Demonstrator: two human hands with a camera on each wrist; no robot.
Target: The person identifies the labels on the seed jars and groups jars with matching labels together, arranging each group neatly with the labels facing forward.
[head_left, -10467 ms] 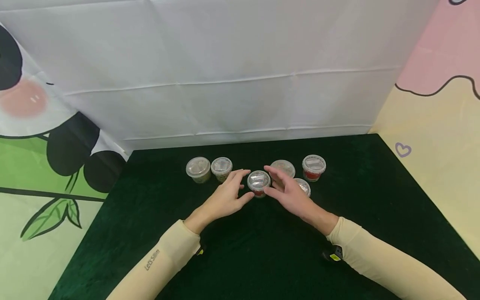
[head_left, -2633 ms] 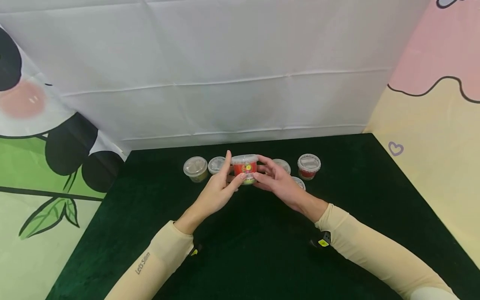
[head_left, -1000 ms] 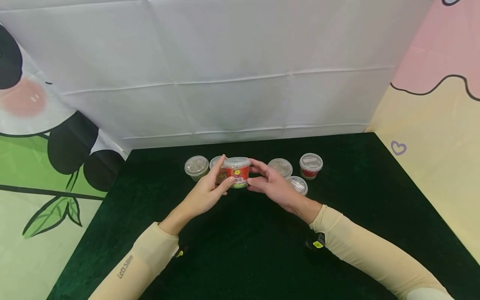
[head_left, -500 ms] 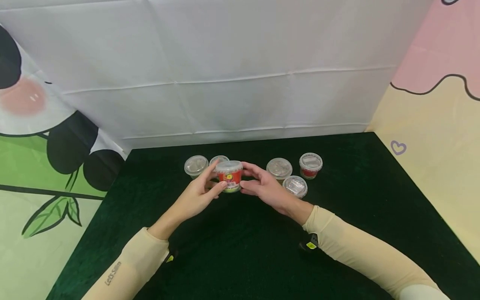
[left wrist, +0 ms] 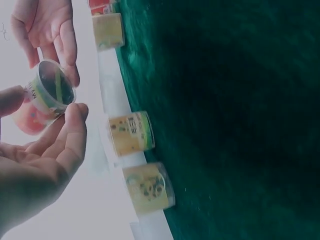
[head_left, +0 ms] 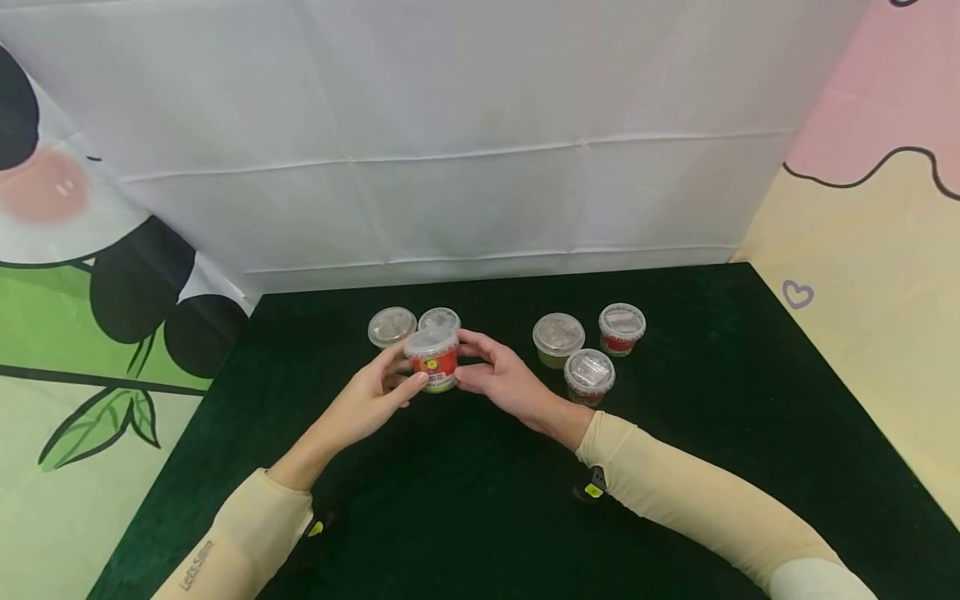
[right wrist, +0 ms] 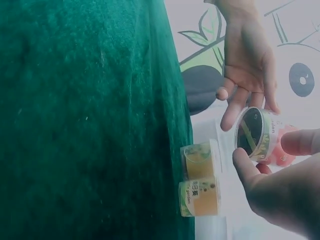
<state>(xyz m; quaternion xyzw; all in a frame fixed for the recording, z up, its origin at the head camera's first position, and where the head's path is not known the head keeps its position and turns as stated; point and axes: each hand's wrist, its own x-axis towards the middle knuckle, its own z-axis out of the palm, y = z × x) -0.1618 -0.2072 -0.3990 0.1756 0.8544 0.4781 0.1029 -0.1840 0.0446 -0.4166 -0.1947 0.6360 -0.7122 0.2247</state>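
Observation:
A small plastic tub point(head_left: 435, 364) with a clear lid and a red flower label is held above the table between both hands. My left hand point(head_left: 362, 402) grips its left side, thumb in front and fingers behind. From the right, my right hand point(head_left: 504, 385) holds it between thumb and fingers. The left wrist view shows the tub point(left wrist: 50, 95) tilted, its dark base visible. Just behind it in the head view, two lidded tubs, one at far left point(head_left: 392, 323) and a smaller one point(head_left: 439, 317), stand side by side on the table, partly hidden.
To the right stand three more lidded tubs: a wide pale one point(head_left: 558, 335), a foil-sealed one point(head_left: 589, 375) nearer me, and a red-labelled one point(head_left: 622, 332) farthest right. All rest on a dark green cloth-covered table point(head_left: 450, 517). A white cloth wall point(head_left: 465, 167) rises behind.
The red-labelled tub, standing mid-table at first between the hands, was gripped and lifted. Both hands have since carried it left and somewhat nearer me, uncovering the tubs on the right.

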